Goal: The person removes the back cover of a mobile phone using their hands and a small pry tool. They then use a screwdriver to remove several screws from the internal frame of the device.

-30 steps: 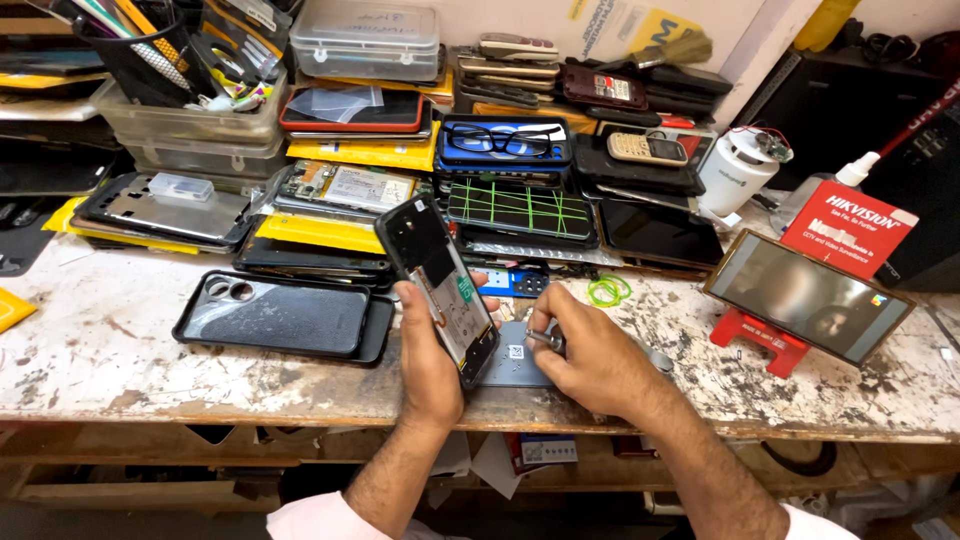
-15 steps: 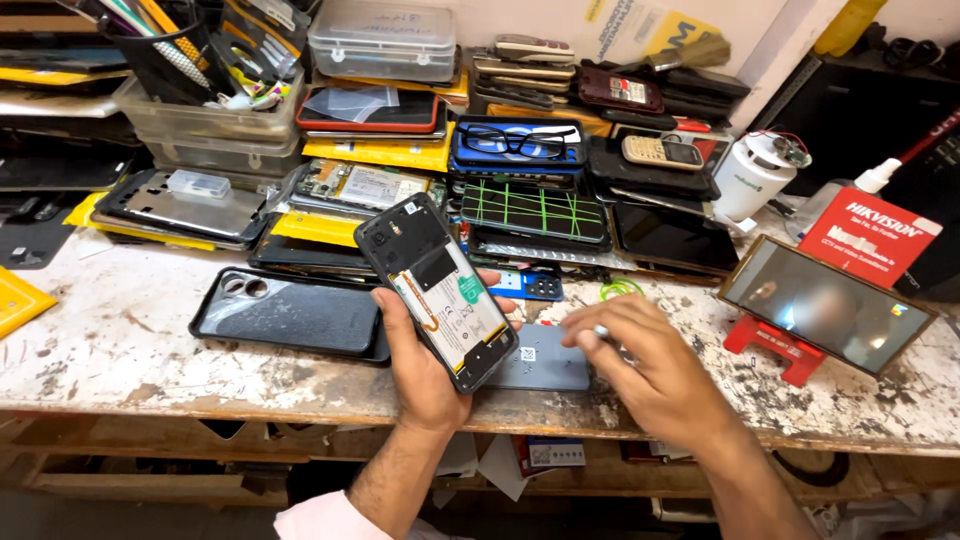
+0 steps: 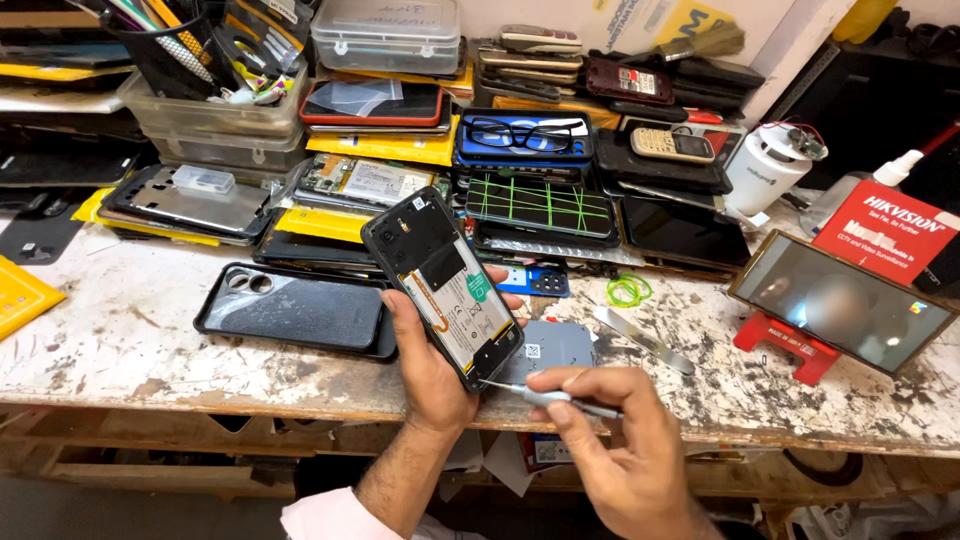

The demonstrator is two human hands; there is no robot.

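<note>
My left hand [image 3: 432, 368] grips an opened smartphone [image 3: 443, 280] with its back cover off, battery and boards showing, tilted above the worn workbench [image 3: 120, 340]. My right hand [image 3: 610, 440] pinches a small screwdriver [image 3: 560, 398], whose tip touches the phone's lower right corner. A grey back plate [image 3: 555, 345] lies on the bench just behind my right hand. A black phone back cover [image 3: 295, 310] lies flat to the left of the phone.
Stacks of phones, parts and plastic boxes fill the back of the bench. A phone on a red stand [image 3: 840, 305] plays at the right. Metal tweezers [image 3: 645, 340], a green rubber band [image 3: 628, 290], glasses [image 3: 525, 135] and a white cup [image 3: 765, 170] lie around.
My right hand moved from the grey plate on the bench toward me and now holds a screwdriver against the phone's bottom corner. The phone stayed in my left hand, turned slightly.
</note>
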